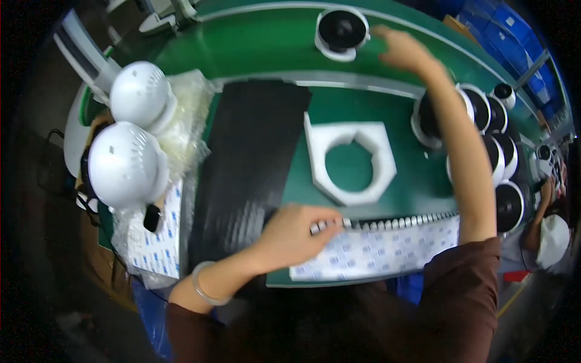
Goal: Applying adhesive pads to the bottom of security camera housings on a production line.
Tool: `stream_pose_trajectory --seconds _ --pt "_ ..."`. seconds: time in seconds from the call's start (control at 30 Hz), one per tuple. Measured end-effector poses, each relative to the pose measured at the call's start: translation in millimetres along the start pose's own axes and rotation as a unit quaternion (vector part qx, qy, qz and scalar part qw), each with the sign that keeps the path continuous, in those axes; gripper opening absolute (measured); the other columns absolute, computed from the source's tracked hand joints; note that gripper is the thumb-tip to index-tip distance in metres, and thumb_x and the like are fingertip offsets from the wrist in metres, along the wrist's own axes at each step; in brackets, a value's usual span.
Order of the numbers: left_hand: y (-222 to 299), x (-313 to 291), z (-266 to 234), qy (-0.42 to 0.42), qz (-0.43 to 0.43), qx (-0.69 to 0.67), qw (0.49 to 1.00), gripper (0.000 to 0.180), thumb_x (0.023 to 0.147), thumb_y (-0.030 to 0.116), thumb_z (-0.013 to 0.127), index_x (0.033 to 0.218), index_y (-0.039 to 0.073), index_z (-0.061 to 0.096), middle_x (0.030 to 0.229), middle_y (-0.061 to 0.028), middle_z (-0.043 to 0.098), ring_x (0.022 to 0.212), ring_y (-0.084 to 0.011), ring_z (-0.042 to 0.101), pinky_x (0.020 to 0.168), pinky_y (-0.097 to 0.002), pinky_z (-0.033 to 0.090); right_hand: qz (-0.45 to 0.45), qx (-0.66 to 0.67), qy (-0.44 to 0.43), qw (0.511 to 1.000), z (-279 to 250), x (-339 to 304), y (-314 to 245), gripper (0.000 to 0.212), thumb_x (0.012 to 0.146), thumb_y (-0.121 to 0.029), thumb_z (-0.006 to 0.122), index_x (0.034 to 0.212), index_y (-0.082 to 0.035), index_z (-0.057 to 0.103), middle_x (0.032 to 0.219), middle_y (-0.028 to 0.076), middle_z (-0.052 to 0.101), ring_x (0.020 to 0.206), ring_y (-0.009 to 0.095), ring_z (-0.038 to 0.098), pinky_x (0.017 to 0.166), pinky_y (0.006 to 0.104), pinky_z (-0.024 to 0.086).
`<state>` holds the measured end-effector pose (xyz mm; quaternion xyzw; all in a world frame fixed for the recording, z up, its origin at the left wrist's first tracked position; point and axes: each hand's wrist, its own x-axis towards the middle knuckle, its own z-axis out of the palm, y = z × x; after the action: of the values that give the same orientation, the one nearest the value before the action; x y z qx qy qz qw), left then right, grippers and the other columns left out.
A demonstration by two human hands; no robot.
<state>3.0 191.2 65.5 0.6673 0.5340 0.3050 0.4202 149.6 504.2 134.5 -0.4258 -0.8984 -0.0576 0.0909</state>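
My left hand [298, 237] is closed at the near side of the bench, thumb and fingers pinched on small white pieces at the left end of a dark-and-white row [405, 223]. The row runs along the far edge of a white sheet with blue print [381, 251]. My right hand [404, 49] is stretched far forward, slightly blurred, its fingers extended beside a white round device with a black face [342, 33] on the green belt [254, 51]. Whether the fingertips touch the device is unclear. Between my arms lies a white foam block with a large round opening [384, 158].
Two white dome housings [124, 163] stand at the left by bubble wrap [187, 109]. A black mat [248, 157] covers the bench's left part. Several black-faced devices [509, 207] crowd the right side. Another person [552, 242] sits at the far right.
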Motion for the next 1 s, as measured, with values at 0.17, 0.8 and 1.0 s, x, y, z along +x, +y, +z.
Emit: stream_pose_trajectory --seconds 0.17,0.8,1.0 --pt "9.6 -1.3 0.1 0.093 0.081 0.123 0.985 0.014 0.076 0.014 0.061 0.086 0.004 0.064 0.067 -0.0104 0.062 0.053 -0.022 0.061 0.048 -0.0269 0.045 0.114 0.014 0.04 0.993 -56.1 -121.9 14.7 0.104 0.054 -0.022 0.08 0.132 -0.001 0.016 0.119 0.03 0.044 0.108 0.035 0.048 0.091 0.0373 0.039" --pt "11.1 -3.7 0.1 0.115 0.074 0.108 0.985 0.011 0.072 0.007 0.063 0.079 0.002 0.056 0.071 -0.0108 0.064 0.063 -0.0212 0.064 0.054 -0.0261 0.047 0.081 0.371 -0.042 0.924 -90.8 -140.4 -7.4 0.087 0.043 -0.029 0.071 0.121 -0.002 0.045 0.114 0.016 0.05 0.103 0.027 0.051 0.092 0.0312 0.038" --pt "10.0 2.5 -2.4 0.092 0.059 0.057 0.992 0.016 0.072 0.008 0.064 0.083 -0.003 0.06 0.076 -0.0142 0.064 0.067 -0.0175 0.064 0.058 -0.0253 0.047 -0.018 0.291 -0.401 0.868 -80.9 -77.7 -71.0 0.089 0.046 -0.042 0.074 0.115 0.006 0.044 0.1 0.023 0.054 0.086 0.028 0.057 0.077 0.0299 0.044"
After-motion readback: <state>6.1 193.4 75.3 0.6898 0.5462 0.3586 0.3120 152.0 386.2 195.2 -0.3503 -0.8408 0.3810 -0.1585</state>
